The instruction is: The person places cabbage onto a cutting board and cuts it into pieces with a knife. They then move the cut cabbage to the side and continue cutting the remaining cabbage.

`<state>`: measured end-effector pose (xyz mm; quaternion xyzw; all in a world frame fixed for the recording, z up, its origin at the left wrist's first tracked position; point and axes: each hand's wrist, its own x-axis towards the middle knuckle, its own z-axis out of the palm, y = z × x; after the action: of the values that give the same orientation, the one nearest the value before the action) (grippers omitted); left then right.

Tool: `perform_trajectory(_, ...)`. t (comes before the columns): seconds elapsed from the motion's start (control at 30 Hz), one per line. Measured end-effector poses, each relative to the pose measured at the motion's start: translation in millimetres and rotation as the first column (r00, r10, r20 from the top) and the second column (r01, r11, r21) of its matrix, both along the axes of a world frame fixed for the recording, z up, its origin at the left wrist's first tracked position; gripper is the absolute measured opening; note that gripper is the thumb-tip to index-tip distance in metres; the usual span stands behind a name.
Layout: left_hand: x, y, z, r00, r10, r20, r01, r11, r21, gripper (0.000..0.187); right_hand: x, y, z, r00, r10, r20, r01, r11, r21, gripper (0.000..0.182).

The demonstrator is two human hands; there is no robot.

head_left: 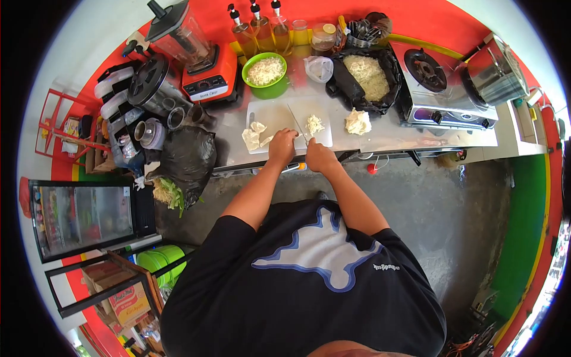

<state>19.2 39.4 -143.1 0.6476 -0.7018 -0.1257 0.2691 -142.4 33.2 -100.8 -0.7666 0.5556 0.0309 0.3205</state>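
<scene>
My right hand (pixel 320 154) is closed round the handle of a kitchen knife (pixel 296 121), its blade pointing away over the white cutting board (pixel 273 110). Close to its left, my left hand (pixel 283 146) rests at the board's near edge with fingers curled; whatever lies under them is hidden. Pale leaf pieces, apparently cabbage (pixel 252 138), lie on the board left of that hand. Right of the blade sits a small heap of chopped cabbage (pixel 314 124). A larger cabbage chunk (pixel 358 122) rests on the steel counter, right of the board.
Behind the board stands a green bowl (pixel 264 90) of pale shreds, beside a red blender (pixel 208 83). A black plastic bag (pixel 339 74) holds more shreds. Farther right are a gas stove (pixel 443 98) and a steel pot (pixel 496 74). Another black bag (pixel 189 157) bulges at left.
</scene>
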Motion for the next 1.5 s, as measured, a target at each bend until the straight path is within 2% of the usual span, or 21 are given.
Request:
perform_trajectory(0.13, -5, 2, 2, 0.999, 0.027, 0.045, -0.025, 0.999, -0.031, 0.017, 7, 4, 8, 1.0, -0.006, -0.025, 0.006, 1.0, -0.005, 0.027)
perform_trajectory(0.2, -6, 1, 2, 0.996, 0.033, 0.078, -0.035, 0.999, 0.026, 0.018, 13, 10, 2, 0.995, -0.018, -0.098, 0.023, 0.999, 0.047, 0.032)
perform_trajectory(0.23, -7, 0, 2, 0.996, 0.046, 0.074, -0.049, 0.998, 0.032, 0.018, 16, 14, -2, 0.993, -0.004, -0.12, 0.006, 1.0, 0.02, 0.034)
perform_trajectory(0.37, -7, 0, -1, 0.995, 0.078, 0.058, -0.079, 0.996, 0.028, 0.018, 23, 10, -5, 0.991, 0.002, -0.137, 0.006, 0.998, 0.062, 0.035)
perform_trajectory(0.53, -3, 2, -3, 0.998, 0.044, 0.051, -0.044, 0.999, 0.005, 0.017, 20, 7, 3, 0.996, -0.038, -0.079, 0.044, 0.997, 0.07, 0.029)
perform_trajectory(0.6, -2, -2, -6, 0.996, 0.056, 0.063, -0.059, 0.997, 0.046, 0.018, 21, 12, 2, 0.995, -0.033, -0.093, 0.04, 0.996, 0.074, 0.028)
perform_trajectory(0.87, 7, 0, -6, 0.999, 0.034, -0.01, -0.034, 0.999, 0.034, 0.017, 33, -4, 7, 0.987, -0.023, -0.16, 0.036, 0.996, 0.076, 0.025)
perform_trajectory(1.07, 5, 2, -9, 0.996, 0.068, -0.054, -0.064, 0.995, 0.072, 0.018, 39, 4, 1, 0.977, -0.096, -0.19, 0.12, 0.986, 0.117, 0.026)
perform_trajectory(1.17, 10, 5, -6, 0.997, 0.038, -0.071, -0.035, 0.998, 0.052, 0.015, 41, -3, -1, 0.977, -0.092, -0.193, 0.11, 0.991, 0.08, 0.028)
perform_trajectory(1.23, 15, 6, -7, 0.989, -0.01, -0.145, 0.004, 0.999, -0.045, 0.013, 41, -7, 1, 0.977, -0.074, -0.199, 0.088, 0.994, 0.064, 0.029)
perform_trajectory(1.37, 23, 4, -17, 0.981, -0.086, -0.176, 0.063, 0.989, -0.136, 0.015, 38, 6, 3, 0.975, -0.066, -0.213, 0.085, 0.993, 0.084, 0.03)
perform_trajectory(1.43, 26, 1, -23, 0.972, -0.132, -0.196, 0.08, 0.964, -0.253, 0.016, 42, 12, -6, 0.975, -0.117, -0.186, 0.131, 0.989, 0.066, 0.032)
perform_trajectory(1.5, 27, -1, -28, 0.963, -0.138, -0.232, 0.075, 0.962, -0.262, 0.017, 44, 7, -11, 0.971, -0.125, -0.205, 0.139, 0.989, 0.058, 0.035)
